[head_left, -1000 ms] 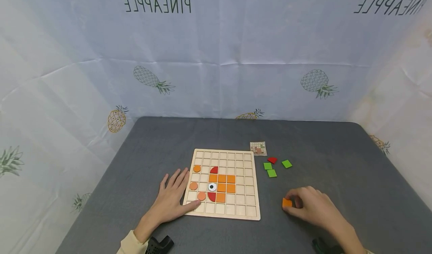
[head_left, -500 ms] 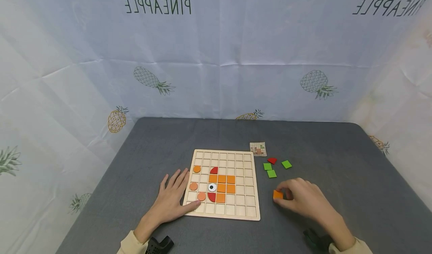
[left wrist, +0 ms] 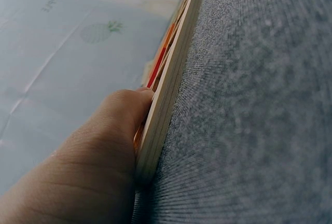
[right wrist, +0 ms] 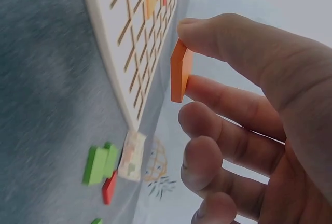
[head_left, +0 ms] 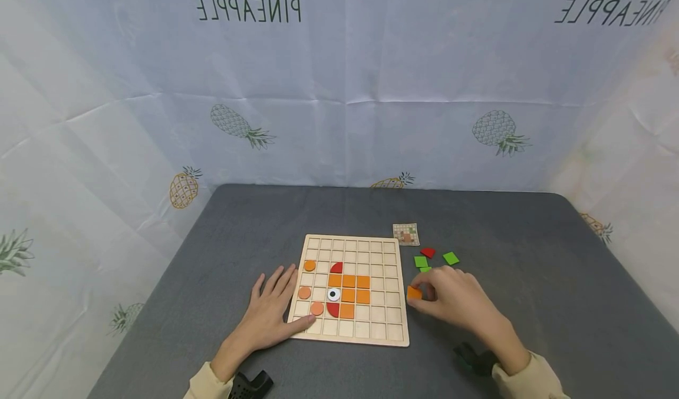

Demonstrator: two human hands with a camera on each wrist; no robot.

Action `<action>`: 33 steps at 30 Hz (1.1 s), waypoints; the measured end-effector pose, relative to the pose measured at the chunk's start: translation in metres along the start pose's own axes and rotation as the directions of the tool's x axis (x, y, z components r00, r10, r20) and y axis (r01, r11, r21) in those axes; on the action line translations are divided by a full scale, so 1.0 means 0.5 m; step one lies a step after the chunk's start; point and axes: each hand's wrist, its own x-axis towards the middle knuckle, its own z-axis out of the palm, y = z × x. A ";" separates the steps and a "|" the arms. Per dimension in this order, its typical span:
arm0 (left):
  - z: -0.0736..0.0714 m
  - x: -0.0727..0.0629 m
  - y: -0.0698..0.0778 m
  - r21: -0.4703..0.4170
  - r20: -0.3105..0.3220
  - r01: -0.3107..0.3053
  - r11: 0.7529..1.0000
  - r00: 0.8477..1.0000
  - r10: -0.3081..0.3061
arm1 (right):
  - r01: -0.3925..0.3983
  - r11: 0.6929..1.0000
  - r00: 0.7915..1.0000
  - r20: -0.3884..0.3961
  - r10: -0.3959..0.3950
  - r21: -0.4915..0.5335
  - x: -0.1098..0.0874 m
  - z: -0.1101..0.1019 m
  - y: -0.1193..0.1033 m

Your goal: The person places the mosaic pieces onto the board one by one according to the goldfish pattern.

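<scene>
My right hand (head_left: 455, 297) pinches an orange tile (head_left: 414, 293) between thumb and forefinger, just off the right edge of the wooden grid board (head_left: 389, 315). In the right wrist view the tile (right wrist: 179, 72) is seen nearly edge-on, its other fingers curled below it. My left hand (head_left: 269, 313) lies spread at the board's left side, thumb over the front left corner and fingertips along the left edge. Several orange square tiles (head_left: 348, 295), two red quarter-round pieces (head_left: 332, 310), a white disc with a black dot (head_left: 333, 294) and three orange discs (head_left: 316, 308) sit in the grid.
Beyond my right hand lie green tiles (head_left: 451, 258) and a red piece (head_left: 428, 251), one green tile partly hidden by the fingers. A small pattern card (head_left: 405, 234) is at the board's far right corner. Pineapple-print cloth (head_left: 345, 139) hangs behind the grey table (head_left: 297, 210).
My right hand has carried the orange tile leftward and a little farther away, from the open table to beside the board's right edge. My left hand has stayed in place.
</scene>
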 end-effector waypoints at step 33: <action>0.003 0.001 -0.005 0.006 0.016 -0.002 1.000 1.000 0.002 | 0.145 0.988 0.987 0.056 -0.148 0.056 0.068 0.074 -0.099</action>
